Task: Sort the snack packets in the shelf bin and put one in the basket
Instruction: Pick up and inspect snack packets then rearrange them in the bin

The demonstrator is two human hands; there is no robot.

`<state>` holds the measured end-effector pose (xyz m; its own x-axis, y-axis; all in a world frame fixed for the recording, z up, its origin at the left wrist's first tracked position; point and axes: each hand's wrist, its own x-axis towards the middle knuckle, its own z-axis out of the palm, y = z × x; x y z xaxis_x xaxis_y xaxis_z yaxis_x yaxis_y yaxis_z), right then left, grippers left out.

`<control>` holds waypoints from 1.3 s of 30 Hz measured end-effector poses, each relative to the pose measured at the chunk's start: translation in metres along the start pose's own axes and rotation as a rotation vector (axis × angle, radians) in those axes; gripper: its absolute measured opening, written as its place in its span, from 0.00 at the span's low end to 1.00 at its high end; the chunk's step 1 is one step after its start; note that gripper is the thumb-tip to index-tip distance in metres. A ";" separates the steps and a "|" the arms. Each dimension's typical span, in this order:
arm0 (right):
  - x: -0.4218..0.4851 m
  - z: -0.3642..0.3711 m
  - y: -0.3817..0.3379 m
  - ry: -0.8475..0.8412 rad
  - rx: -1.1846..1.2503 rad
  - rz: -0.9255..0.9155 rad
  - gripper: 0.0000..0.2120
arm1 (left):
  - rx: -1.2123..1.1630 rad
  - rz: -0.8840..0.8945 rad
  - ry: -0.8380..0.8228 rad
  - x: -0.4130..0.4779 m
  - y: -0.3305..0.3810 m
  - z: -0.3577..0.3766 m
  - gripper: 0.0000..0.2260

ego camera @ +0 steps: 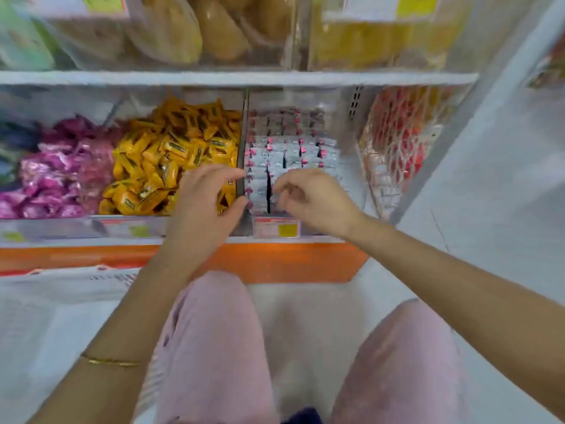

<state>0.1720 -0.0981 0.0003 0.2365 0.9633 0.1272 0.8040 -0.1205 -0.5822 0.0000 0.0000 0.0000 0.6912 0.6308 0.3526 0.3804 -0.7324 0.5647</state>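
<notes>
Bright, even light; soft motion blur

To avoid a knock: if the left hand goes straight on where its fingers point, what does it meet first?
Probably the divider, just ahead of the left hand; the silver packets lie beyond it. Depth is unclear.

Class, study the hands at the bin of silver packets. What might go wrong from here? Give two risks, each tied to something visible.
1. The right hand curls low over the upright silver packets; pulling one out may topple its row.
2. The left hand sits at the divider beside the heaped yellow packets; a nudge may spill some over the front lip.
</notes>
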 end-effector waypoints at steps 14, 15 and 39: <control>0.026 0.056 -0.004 0.262 -0.486 -0.026 0.10 | 0.124 0.092 0.051 -0.031 -0.036 -0.003 0.14; 0.027 0.057 -0.004 0.263 -0.500 -0.027 0.08 | 0.114 0.079 0.040 -0.030 -0.035 -0.007 0.14; 0.003 0.020 0.003 0.514 0.969 0.064 0.09 | -0.560 0.088 -0.268 -0.008 -0.022 0.028 0.17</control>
<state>0.1643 -0.0905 -0.0169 0.6428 0.7198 0.2623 0.0658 0.2893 -0.9550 0.0026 0.0040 -0.0363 0.8630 0.4348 0.2572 -0.0144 -0.4878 0.8729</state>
